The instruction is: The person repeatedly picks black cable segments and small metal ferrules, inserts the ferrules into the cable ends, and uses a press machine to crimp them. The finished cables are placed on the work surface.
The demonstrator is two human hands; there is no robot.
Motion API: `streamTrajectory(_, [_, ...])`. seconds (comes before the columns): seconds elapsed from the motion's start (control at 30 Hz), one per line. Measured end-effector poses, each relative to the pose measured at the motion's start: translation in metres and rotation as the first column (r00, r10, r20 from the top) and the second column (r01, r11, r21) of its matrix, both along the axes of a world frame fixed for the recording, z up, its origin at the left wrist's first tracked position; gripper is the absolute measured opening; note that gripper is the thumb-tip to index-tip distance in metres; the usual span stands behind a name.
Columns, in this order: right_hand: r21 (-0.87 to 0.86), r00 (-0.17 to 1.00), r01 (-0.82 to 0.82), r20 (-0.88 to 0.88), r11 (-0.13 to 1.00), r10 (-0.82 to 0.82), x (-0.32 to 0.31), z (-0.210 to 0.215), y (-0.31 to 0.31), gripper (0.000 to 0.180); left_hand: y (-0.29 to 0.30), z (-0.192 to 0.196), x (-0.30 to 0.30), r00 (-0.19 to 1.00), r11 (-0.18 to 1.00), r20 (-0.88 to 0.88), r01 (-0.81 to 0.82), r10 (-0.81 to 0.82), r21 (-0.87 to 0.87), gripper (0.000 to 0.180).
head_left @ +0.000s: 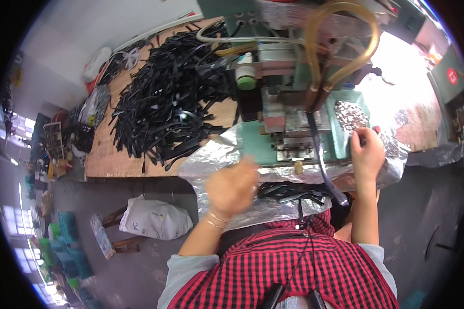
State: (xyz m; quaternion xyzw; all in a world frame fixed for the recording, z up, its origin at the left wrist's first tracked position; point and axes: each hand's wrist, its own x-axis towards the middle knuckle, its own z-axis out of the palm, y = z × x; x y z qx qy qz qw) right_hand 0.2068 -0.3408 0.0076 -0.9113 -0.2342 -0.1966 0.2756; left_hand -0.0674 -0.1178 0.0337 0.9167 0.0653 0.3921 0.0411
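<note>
Shows narrow at the right hand [367, 153], with fingertips drawn together beside small metal parts [351, 114] in the green tray [337, 139]; cannot tell whether gripping one. Shows blurred and loosely curled at the left hand [232, 188]; cannot tell whether holding anything. Expect light, hard, slippery handling from the parts; pinch singly by the edges. Between the hands, against the machine [274, 110], find a dark curved strip [322, 165], probably light and springy; hold near the free end. Beyond the left hand, note black strips [165, 98] heaped on the wooden bench [105, 165]; nearer, crinkled silver sheeting [211, 154]. Lower left of that hand, see a white sack [154, 219] and grey floor [139, 273].
</note>
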Motion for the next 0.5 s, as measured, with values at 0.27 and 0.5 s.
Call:
streamTrajectory(0.27, [0.401, 0.967, -0.204, -0.060, 0.893, 0.248, -0.004, 0.018, 0.015, 0.013, 0.141, 0.042, -0.011, 0.925, 0.937, 0.146, -0.343, 0.350, -0.071, 0.011])
streamTrajectory(0.5, [0.419, 0.960, -0.125, -0.177, 0.899, 0.216, 0.005, 0.006, 0.014, 0.014, 0.211, -0.028, 0.024, 0.903, 0.905, -0.144, -0.374, 0.406, 0.203, 0.012])
